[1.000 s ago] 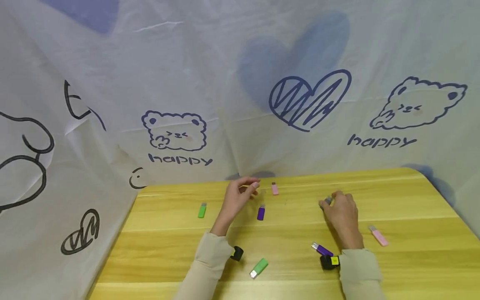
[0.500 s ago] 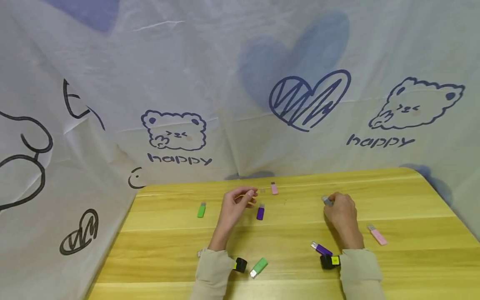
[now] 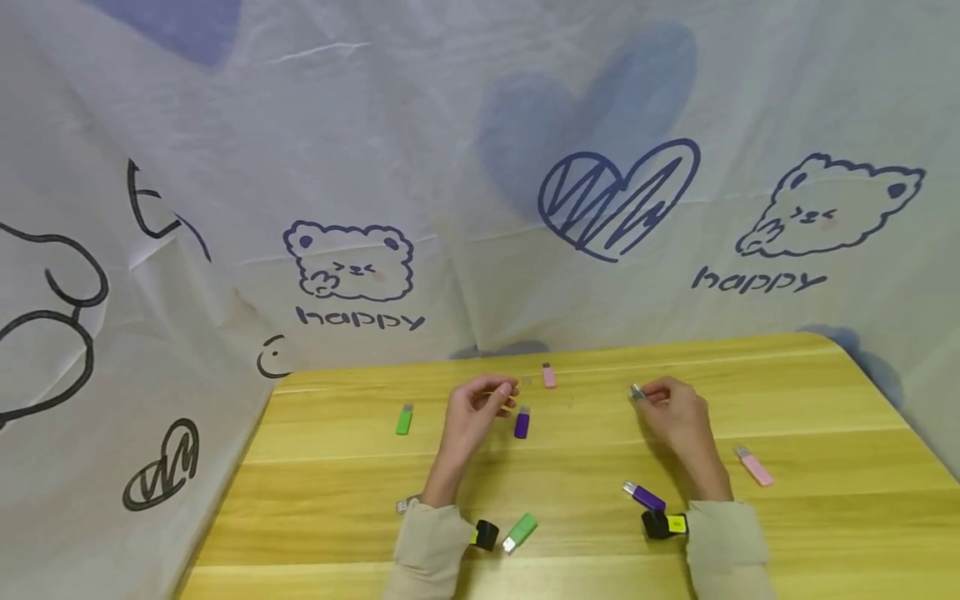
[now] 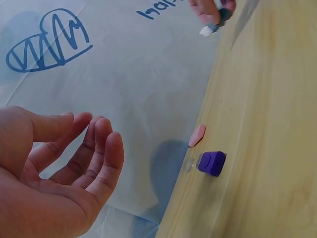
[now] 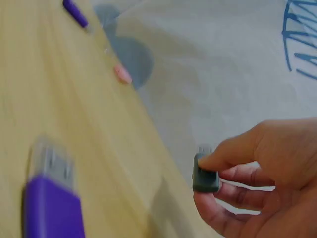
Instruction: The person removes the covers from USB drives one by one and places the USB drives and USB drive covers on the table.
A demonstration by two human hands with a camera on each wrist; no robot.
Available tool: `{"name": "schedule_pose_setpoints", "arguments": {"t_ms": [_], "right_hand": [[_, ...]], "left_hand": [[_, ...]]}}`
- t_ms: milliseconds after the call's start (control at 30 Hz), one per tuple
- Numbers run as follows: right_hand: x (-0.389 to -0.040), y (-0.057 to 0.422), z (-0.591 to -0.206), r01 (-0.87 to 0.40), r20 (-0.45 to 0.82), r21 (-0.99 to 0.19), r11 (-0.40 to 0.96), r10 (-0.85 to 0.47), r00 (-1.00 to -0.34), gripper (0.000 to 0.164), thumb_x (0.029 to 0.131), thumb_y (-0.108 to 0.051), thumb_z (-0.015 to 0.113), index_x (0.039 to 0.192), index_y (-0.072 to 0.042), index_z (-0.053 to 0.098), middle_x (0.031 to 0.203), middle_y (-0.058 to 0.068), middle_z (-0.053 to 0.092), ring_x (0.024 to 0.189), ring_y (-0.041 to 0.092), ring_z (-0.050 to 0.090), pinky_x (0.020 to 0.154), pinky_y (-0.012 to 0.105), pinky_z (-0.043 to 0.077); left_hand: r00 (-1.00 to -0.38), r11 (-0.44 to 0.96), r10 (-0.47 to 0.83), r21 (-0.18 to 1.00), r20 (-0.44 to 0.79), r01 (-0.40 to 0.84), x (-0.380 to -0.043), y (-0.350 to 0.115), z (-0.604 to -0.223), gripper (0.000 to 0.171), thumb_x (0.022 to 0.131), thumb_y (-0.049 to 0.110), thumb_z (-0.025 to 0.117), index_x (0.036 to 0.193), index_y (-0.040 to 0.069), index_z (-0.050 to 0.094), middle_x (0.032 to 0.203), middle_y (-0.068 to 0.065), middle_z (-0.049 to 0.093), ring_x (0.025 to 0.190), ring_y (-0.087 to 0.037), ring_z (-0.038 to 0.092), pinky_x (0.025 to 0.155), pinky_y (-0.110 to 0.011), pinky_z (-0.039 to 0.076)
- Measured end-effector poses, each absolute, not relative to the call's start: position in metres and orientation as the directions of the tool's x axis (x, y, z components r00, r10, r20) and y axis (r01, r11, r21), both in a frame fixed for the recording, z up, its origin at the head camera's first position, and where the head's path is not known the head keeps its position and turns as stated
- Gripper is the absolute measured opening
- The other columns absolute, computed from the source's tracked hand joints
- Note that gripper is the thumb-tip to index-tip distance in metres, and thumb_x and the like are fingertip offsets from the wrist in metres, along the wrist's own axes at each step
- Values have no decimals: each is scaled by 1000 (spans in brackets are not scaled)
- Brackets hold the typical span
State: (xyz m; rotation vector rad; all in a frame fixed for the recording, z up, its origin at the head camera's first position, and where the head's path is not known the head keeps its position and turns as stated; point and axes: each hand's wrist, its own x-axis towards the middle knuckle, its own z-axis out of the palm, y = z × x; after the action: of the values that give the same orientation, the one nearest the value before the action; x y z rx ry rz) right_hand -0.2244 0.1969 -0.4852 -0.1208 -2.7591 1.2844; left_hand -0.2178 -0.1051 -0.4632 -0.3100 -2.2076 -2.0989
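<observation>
The dark grey USB stick (image 5: 206, 182) is pinched between the thumb and curled fingers of the right hand (image 3: 678, 414); in the head view it is seen at ten o'clock from the middle of that hand, apparently held just above the wooden table (image 3: 840, 417). By the right wrist view, its long axis is set with the metal plug pointed towards twelve o'clock and the body end towards six, the thumb being laid across the plug end of the body.

Nothing is held by the left hand (image 3: 476, 408): its fingers are loosely bent, with the thumb near the fingertips. It is placed at nine o'clock from the held stick, well apart from it, so the right hand is plainly the nearer one.

Between the hands, a purple stick (image 3: 522, 425) is found at about half past eight from the held stick, just beside the left fingers, and a pink stick (image 3: 550, 377) nearer nine. From the right hand, a second purple stick (image 3: 647, 497) is seen at seven o'clock and another pink one (image 3: 757, 468) at four.
</observation>
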Motion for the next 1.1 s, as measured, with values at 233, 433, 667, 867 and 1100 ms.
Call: {"name": "schedule_pose_setpoints", "arguments": {"t_ms": [233, 433, 667, 867, 1100], "right_hand": [[-217, 186, -462, -70, 119, -851, 521, 61, -991, 20, 96, -11, 73, 110, 2, 71, 105, 18, 71, 95, 32, 70, 72, 19, 54], [-212, 171, -445, -148, 162, -905, 399, 2, -987, 22, 96, -7, 72, 115, 4, 70, 111, 22, 69, 99, 34, 71, 74, 18, 57], [-207, 147, -441, -203, 193, -920, 334, -63, -979, 22, 97, -8, 72, 117, 1, 72, 111, 17, 71, 100, 30, 70, 79, 19, 57], [-203, 136, -435, -237, 215, -931, 279, -107, -971, 24, 97, -11, 72, 118, 0, 72, 111, 16, 72, 99, 27, 70, 81, 22, 58], [-200, 128, -432, -251, 222, -947, 200, -153, -963, 24, 96, -12, 75, 116, 0, 74, 109, 16, 74, 93, 22, 74, 79, 29, 61]], "left_hand": [[-971, 44, 110, 975, 211, 216, -216, -99, -464, 18, 102, 3, 62, 112, -10, 71, 103, -25, 72, 90, -39, 70, 80, -47, 62], [-969, 42, 111, 973, 219, 225, -215, -93, -461, 20, 102, 5, 63, 113, -10, 71, 103, -24, 72, 92, -46, 68, 79, -45, 62], [-969, 51, 110, 972, 223, 229, -213, -90, -459, 17, 101, 3, 65, 111, -9, 72, 104, -24, 72, 95, -42, 70, 81, -44, 62], [-970, 37, 107, 974, 218, 223, -212, -87, -458, 19, 101, 3, 65, 112, -10, 71, 103, -24, 73, 91, -42, 70, 79, -36, 62], [-964, 23, 128, 971, 234, 239, -210, -85, -455, 18, 100, 6, 66, 111, -8, 72, 102, -22, 74, 89, -34, 73, 78, -35, 63]]}}
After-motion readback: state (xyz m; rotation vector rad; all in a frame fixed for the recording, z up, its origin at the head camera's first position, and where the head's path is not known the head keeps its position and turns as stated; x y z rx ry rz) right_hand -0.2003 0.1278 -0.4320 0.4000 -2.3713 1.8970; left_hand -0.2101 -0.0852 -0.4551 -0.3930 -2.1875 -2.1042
